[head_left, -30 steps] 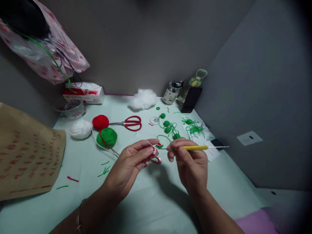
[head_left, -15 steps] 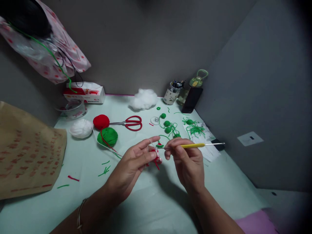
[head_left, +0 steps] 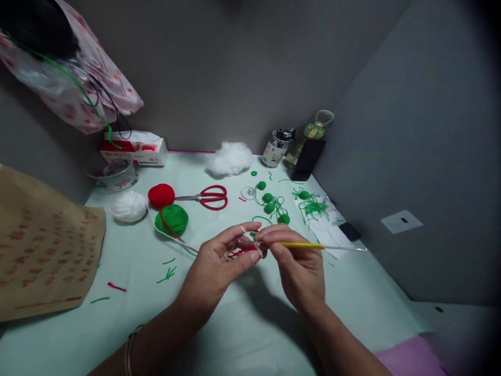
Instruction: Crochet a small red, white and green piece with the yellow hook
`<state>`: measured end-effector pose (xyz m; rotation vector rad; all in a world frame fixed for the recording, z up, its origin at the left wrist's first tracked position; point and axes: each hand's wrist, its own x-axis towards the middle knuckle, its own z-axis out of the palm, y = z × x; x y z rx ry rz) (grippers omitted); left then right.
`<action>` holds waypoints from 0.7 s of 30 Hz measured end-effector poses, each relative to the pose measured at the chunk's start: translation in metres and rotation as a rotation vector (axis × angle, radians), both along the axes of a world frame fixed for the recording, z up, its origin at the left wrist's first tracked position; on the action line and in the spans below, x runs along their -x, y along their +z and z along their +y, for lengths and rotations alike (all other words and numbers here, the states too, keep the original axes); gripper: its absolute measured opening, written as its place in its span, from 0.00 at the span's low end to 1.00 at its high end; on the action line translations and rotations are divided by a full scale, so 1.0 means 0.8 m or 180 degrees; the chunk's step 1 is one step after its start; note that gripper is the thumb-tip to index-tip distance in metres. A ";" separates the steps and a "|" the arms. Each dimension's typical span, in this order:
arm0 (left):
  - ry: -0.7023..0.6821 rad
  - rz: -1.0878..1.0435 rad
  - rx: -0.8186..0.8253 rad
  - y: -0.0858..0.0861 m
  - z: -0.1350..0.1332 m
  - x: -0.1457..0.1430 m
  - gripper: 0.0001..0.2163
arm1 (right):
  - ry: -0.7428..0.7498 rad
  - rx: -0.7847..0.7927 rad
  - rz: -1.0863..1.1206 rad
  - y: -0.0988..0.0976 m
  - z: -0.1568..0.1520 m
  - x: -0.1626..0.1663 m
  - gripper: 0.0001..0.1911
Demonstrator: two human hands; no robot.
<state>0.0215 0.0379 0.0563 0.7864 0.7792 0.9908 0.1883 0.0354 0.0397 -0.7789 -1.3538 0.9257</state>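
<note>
The right hand (head_left: 299, 269), by which the yellow hook (head_left: 303, 245) is grasped, is now brought nearer the red-and-white piece (head_left: 259, 250), pinched at that hand's nine o'clock by the left hand (head_left: 214, 265), a stitch apparently being worked

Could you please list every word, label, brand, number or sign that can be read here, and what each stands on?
No text is clear enough to quote.
Brown paper bag: columns of red characters, too blurred to read.
Red-and-white box: print on its front, too small and blurred.
Clear plastic tub: reddish print, too blurred.
Pen cup: small dark marks, lettering or pattern, cannot tell.
</note>
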 end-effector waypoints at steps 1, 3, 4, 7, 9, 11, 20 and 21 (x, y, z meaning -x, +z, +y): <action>0.0047 -0.0010 0.0010 0.001 -0.001 -0.001 0.17 | -0.0060 0.0024 0.0002 -0.002 0.000 0.000 0.07; 0.0124 -0.0056 0.0053 0.003 -0.001 -0.002 0.18 | -0.0092 0.0135 0.0096 -0.004 0.000 0.000 0.07; 0.0144 -0.0068 0.0071 0.003 0.000 -0.001 0.18 | -0.0091 0.0202 0.0139 -0.004 0.000 -0.001 0.06; 0.0136 -0.0041 0.0079 0.003 0.001 0.000 0.20 | -0.0082 0.0364 0.0210 -0.005 -0.001 -0.002 0.06; 0.0088 -0.0032 0.0064 0.001 0.001 0.001 0.20 | -0.0053 0.0411 0.0238 -0.004 -0.002 -0.002 0.06; -0.0020 -0.0085 0.0093 -0.002 0.001 0.002 0.17 | -0.0082 0.0356 0.0243 -0.003 -0.003 -0.002 0.07; 0.0015 -0.0289 0.0420 -0.003 0.007 0.001 0.09 | -0.0495 0.0134 0.0347 0.005 0.001 -0.010 0.07; 0.0022 -0.0294 0.0427 -0.003 0.007 0.001 0.09 | -0.0449 0.0093 0.0330 0.006 0.000 -0.011 0.07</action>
